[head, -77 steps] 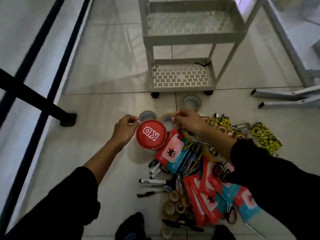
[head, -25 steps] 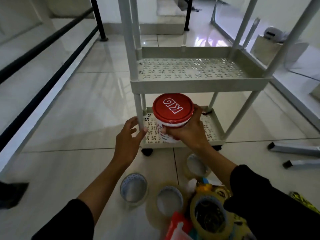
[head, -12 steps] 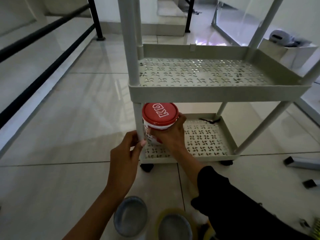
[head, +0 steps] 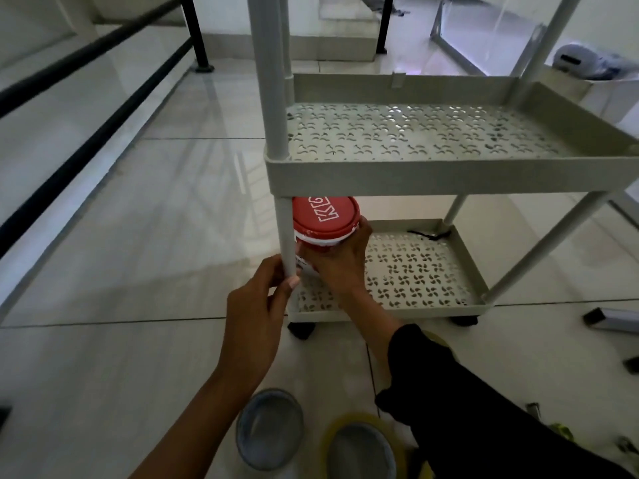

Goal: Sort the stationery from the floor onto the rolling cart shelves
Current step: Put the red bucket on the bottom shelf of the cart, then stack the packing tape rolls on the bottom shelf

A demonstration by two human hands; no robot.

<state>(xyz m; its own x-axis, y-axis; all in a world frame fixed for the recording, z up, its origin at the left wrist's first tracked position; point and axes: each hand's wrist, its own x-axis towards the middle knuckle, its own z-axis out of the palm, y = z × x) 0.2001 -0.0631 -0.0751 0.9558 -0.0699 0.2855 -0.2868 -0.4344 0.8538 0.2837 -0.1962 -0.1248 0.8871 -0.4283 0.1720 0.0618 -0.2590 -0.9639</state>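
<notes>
**Tub going onto bottom shelf**

Glossy tiled floor (head: 145, 340), dim room, black railing (head: 86, 108) on your left. Your right hand (head: 340, 267) wraps the red-lidded tub (head: 325, 219), holding it just under the middle shelf (head: 442, 174), over the bottom shelf (head: 415, 271). Left hand (head: 257, 307) pinches the cart post (head: 287, 233), likely steadying the wheeled cart. Tape rolls (head: 269, 428) remain on the floor.

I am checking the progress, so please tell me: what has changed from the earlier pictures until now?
The red-lidded tub, lifted from the floor pile, has been carried by the right hand under the middle shelf, over the bottom shelf. The left hand let go of it and took the cart post. Both shelves stay empty; the tape rolls remain on the floor.
</notes>
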